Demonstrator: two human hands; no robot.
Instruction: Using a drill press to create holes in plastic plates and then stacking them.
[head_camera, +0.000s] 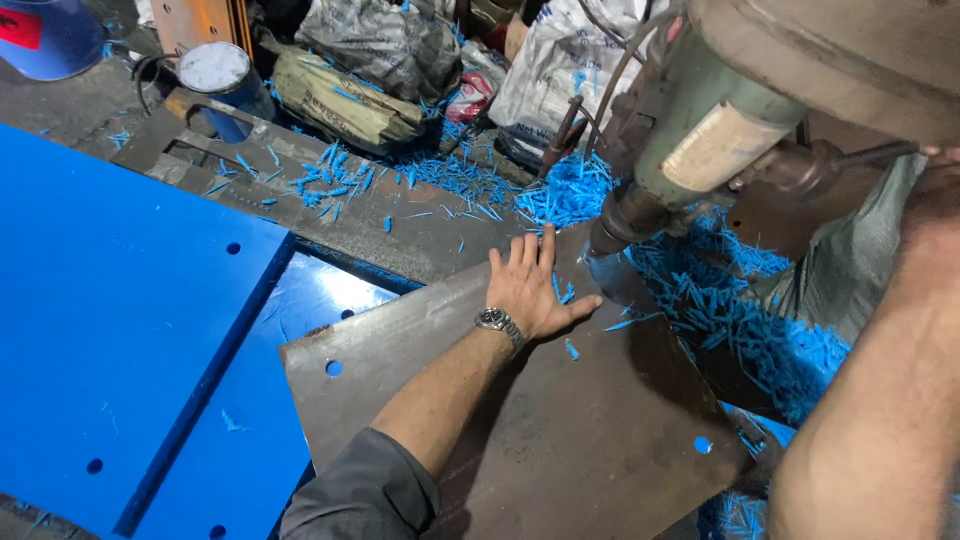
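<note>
Your right hand is almost wholly cut off at the picture's right edge, so its grip on the drill lever cannot be told. Your forearm hides part of the steel plate. The drill bit is hidden behind the chuck.

matt steel plate — glossy blue sheet

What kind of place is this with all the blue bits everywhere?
Probably a workshop where sheets get drilled. A big drill press stands over a brown metal plate that the left hand presses flat, and blue shavings lie beside blue sheets with holes.
</note>
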